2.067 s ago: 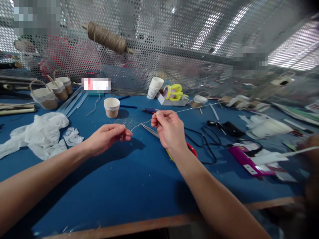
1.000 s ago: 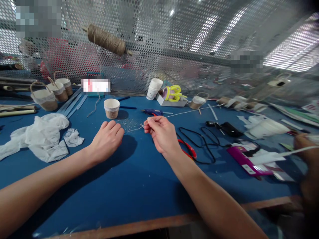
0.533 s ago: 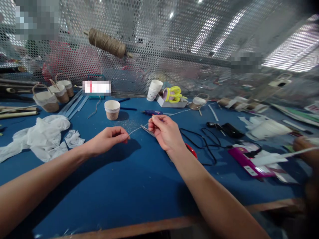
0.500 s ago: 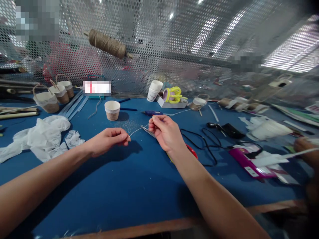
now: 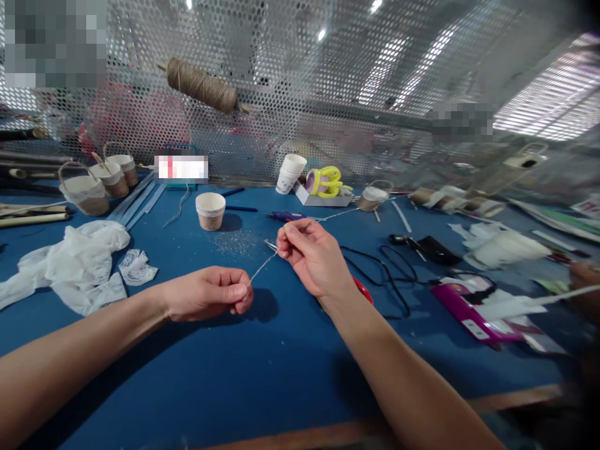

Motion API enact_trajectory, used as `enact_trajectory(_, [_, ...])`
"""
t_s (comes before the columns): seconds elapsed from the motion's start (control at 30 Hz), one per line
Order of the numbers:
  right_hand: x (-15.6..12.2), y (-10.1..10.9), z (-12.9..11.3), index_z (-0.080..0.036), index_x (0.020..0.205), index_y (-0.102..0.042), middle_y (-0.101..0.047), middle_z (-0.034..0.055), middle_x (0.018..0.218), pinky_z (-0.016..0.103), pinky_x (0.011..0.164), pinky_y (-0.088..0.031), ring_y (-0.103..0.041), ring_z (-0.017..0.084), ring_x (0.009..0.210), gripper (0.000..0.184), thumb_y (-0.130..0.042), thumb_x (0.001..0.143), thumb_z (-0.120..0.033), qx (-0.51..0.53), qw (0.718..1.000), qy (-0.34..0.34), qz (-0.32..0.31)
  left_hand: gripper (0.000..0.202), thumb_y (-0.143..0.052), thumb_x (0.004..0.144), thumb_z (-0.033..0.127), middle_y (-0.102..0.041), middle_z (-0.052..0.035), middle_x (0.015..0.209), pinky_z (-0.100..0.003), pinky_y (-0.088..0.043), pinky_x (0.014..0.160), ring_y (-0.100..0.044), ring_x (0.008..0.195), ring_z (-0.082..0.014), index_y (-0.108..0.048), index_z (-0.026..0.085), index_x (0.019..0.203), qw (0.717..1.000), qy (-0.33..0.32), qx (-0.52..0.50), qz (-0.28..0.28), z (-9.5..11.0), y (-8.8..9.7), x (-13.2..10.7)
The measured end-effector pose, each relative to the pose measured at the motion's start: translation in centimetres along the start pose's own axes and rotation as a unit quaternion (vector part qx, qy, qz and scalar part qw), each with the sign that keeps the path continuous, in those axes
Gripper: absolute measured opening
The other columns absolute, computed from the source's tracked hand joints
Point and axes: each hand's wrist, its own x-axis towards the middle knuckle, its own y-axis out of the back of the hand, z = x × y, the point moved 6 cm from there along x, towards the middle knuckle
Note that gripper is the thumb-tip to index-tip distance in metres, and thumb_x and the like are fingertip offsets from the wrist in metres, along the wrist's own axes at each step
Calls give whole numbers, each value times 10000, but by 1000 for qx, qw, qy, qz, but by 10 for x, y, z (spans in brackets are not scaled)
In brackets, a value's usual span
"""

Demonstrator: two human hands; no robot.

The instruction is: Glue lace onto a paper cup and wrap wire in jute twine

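A thin, light string (image 5: pixel 264 269) runs between my two hands over the blue table. My left hand (image 5: pixel 215 292) pinches its lower end between thumb and fingers. My right hand (image 5: pixel 307 253), higher and farther to the right, pinches the string's other part. Scissors lie under the right hand; their tips (image 5: pixel 270 244) stick out to its left and a red handle (image 5: pixel 363 290) shows behind the wrist. Beyond the hands stands a small cup (image 5: pixel 210 211) wrapped in brown with a white lace rim. A blue glue gun (image 5: pixel 285 215) lies behind my right hand.
White lace (image 5: pixel 84 256) lies at left, with several handled cups (image 5: pixel 84 189) behind it. A twine spool (image 5: pixel 201 85) hangs on the mesh. At right are a black cable (image 5: pixel 394 281), a purple box-shaped thing (image 5: pixel 473 312) and another person's hand (image 5: pixel 584 281).
My left hand has come nearer and slightly to the right, so the string now slopes more steeply. My right hand has shifted only slightly and keeps its pinch.
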Motion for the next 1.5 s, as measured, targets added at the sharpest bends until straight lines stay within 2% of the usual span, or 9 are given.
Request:
enact_trajectory(0.07, [-1,1,-1,-178,679,-548,-607,-36,601,214,483,-432,-529,67,511,170,-706,657,-238,-23,1000,8,18,298,-574,775,428,-423,33,612,-248,-284,584,-352,593,-107,-470,170,669,984,-2,169,56,5,8,-1])
enact_trajectory(0.2, [-1,4,0,-167,678,-556,-613,-21,591,225,471,-445,-539,76,496,135,-683,677,-214,-72,996,30,50,152,-498,804,260,-477,14,622,-252,-307,565,-392,575,-123,-497,177,676,876,-16,449,176,17,24,-2])
enact_trajectory(0.47, [-1,2,8,-152,692,-548,-621,-8,604,222,466,-459,-557,79,500,124,-656,706,-211,-115,990,44,63,176,-399,830,155,-571,-87,741,-339,-407,722,-514,750,-208,-514,155,698,730,-33,644,226,13,31,3])
enact_trajectory(0.57, [0,3,8,-153,694,-545,-621,-9,607,223,471,-461,-557,78,501,136,-661,701,-224,-113,991,37,56,166,-422,833,187,-599,-82,766,-320,-423,713,-534,742,-192,-543,141,731,748,-16,629,210,17,33,2])
enact_trajectory(0.77, [0,3,7,-155,715,-544,-623,-11,625,225,494,-473,-565,77,518,142,-661,701,-234,-93,994,24,46,278,-478,820,338,-650,-62,963,-290,-449,787,-584,855,-158,-564,147,1003,888,-6,452,89,39,28,-9])
enact_trajectory(0.87, [-5,-4,10,-150,715,-545,-626,-6,624,222,492,-477,-573,80,523,142,-652,717,-243,-107,994,18,22,309,-500,799,339,-657,-74,950,-292,-462,775,-597,835,-155,-540,131,1025,904,-16,412,113,43,24,-8])
enact_trajectory(1.1, [-15,-18,15,-155,708,-542,-637,-5,632,236,519,-500,-598,92,530,140,-646,733,-246,-125,992,21,1,167,-380,861,219,-535,37,552,-199,-394,525,-496,494,-85,-520,153,796,826,-65,512,227,32,9,1])
enact_trajectory(1.37, [-14,-16,16,-152,701,-557,-657,8,640,250,530,-521,-611,102,530,146,-656,731,-255,-140,990,28,-2,151,-414,857,169,-583,-7,615,-187,-366,488,-500,508,-92,-528,146,761,694,-147,660,246,30,10,-1])
enact_trajectory(1.5, [-15,-17,18,-149,691,-583,-664,11,630,256,545,-531,-623,107,540,150,-662,728,-271,-122,992,14,-25,162,-405,838,127,-523,26,530,-178,-345,461,-459,454,-80,-536,144,744,685,-138,664,268,32,15,-2])
